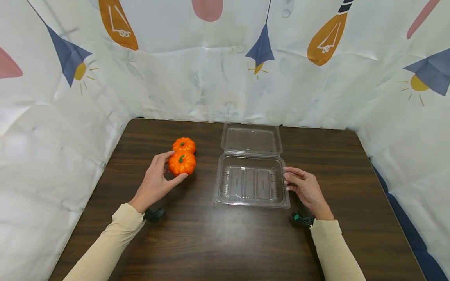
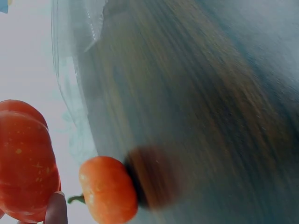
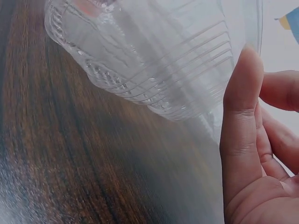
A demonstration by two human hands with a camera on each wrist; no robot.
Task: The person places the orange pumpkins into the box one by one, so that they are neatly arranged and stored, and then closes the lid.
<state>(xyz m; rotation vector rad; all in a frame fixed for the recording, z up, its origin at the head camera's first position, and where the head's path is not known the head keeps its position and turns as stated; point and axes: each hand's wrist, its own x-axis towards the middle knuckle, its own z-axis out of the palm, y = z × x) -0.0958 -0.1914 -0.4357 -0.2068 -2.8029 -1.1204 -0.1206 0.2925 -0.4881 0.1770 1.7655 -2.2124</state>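
My left hand (image 1: 154, 185) grips a small orange toy pumpkin (image 1: 181, 164) with a green stem, thumb on its near side and fingers on its far left side. In the left wrist view this held pumpkin (image 2: 23, 163) is raised above the table, with the thumb (image 2: 56, 209) against it. Just behind it, a second orange pumpkin (image 1: 184, 144) sits on the table, partly overlapped in the head view. My right hand (image 1: 306, 187) pinches the right rim of a clear plastic clamshell container (image 1: 251, 183), thumb over fingers. The container stands open, its lid (image 1: 251, 139) folded back and nothing inside.
The dark wood-grain table (image 1: 225, 242) carries these things near its far side. A white patterned curtain (image 1: 211, 86) hangs along the back and both sides. A dark blue cloth (image 1: 408, 222) shows beyond the table's right edge.
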